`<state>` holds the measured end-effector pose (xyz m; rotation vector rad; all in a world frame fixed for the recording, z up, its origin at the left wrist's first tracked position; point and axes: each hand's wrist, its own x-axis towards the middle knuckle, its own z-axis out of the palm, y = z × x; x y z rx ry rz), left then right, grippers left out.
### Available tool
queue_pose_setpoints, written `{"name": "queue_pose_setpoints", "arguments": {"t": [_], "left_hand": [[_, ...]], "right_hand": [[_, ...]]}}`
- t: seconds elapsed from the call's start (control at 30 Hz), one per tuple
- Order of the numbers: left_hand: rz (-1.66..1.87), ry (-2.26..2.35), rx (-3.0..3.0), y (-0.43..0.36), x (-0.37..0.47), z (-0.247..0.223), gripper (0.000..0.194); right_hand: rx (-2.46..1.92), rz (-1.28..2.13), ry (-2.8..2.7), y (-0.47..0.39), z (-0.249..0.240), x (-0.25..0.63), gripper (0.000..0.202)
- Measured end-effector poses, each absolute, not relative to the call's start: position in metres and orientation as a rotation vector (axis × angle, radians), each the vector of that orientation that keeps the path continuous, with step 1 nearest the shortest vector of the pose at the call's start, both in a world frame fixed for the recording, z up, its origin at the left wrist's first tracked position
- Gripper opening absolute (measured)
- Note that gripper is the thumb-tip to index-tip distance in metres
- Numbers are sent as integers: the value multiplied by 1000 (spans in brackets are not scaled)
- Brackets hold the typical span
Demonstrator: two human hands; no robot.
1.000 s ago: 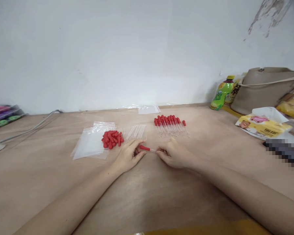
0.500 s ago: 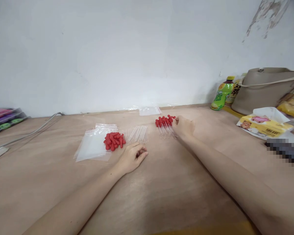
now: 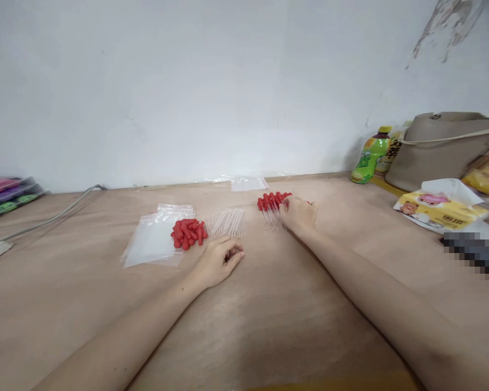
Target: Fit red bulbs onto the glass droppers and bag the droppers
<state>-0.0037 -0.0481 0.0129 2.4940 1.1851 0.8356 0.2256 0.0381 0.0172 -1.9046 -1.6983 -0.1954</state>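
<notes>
My right hand (image 3: 299, 214) is at the right end of a row of glass droppers with red rubber bulbs (image 3: 271, 203). Its fingers are pinched together at a dropper tube, and the hand hides part of the row. A sliver of red shows just behind its knuckles. My left hand (image 3: 220, 260) rests on the table with fingers loosely curled and thumb apart; nothing shows in it. Just beyond it lie bare glass tubes (image 3: 227, 222) side by side. To their left is a heap of loose red rubber bulbs (image 3: 187, 233), partly over clear zip bags (image 3: 149, 244).
Another clear bag (image 3: 248, 184) lies by the wall. At right stand a green bottle (image 3: 369, 157), a beige handbag (image 3: 440, 149), a yellow tissue pack (image 3: 440, 205) and a blurred dark object (image 3: 475, 252). A cable (image 3: 61, 218) and a colourful packet (image 3: 8, 195) are at left.
My right hand has shifted slightly left and toward me along the dropper row. My left hand stays where it was on the table.
</notes>
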Motion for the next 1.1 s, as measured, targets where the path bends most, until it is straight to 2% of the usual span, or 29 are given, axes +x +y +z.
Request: {"name": "queue_pose_setpoints", "arguments": {"t": [0.2, 0.43, 0.67, 0.93, 1.1], "left_hand": [[823, 1189, 2509, -47, -4, 11, 8], [799, 1207, 2522, -48, -5, 11, 9], [788, 1219, 2525, -48, -5, 12, 10], [784, 1228, 2532, -50, -4, 12, 10], [840, 1335, 2585, -51, -6, 12, 11]], "right_hand": [[-1696, -25, -1885, 18, 24, 183, 24], [-1866, 146, -2003, 19, 28, 129, 31], [-1959, 222, -1966, 24, 33, 122, 23], [-1980, 295, -1938, 28, 34, 122, 30], [-1949, 336, -1932, 26, 37, 125, 25]]}}
